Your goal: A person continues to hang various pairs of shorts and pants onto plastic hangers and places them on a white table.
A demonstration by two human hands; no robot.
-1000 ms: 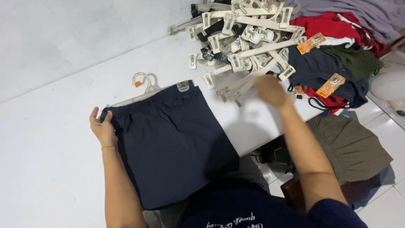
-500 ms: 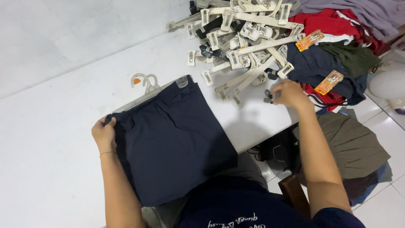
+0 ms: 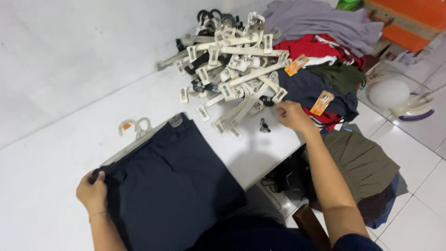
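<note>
A dark navy garment [image 3: 172,181] lies flat on the white table [image 3: 60,144], clipped to a white plastic hanger [image 3: 135,131] along its top edge. My left hand [image 3: 93,193] grips the garment's left corner. My right hand [image 3: 291,115] reaches out beside the heap of white clip hangers [image 3: 232,69], fingers curled near the heap's right edge; whether it holds anything is unclear. A small dark clip [image 3: 264,125] lies on the table just left of that hand.
Folded clothes [image 3: 325,56] in grey, red, navy and olive with orange tags are stacked at the table's far right. An olive garment [image 3: 362,162] lies on the tiled floor below. A white fan [image 3: 395,95] and an orange box [image 3: 409,18] stand beyond.
My right hand has moved rightward and nearer along the hanger heap's edge. The left hand has kept its grip on the navy garment. The camera has shifted, so the scene sits lower in view.
</note>
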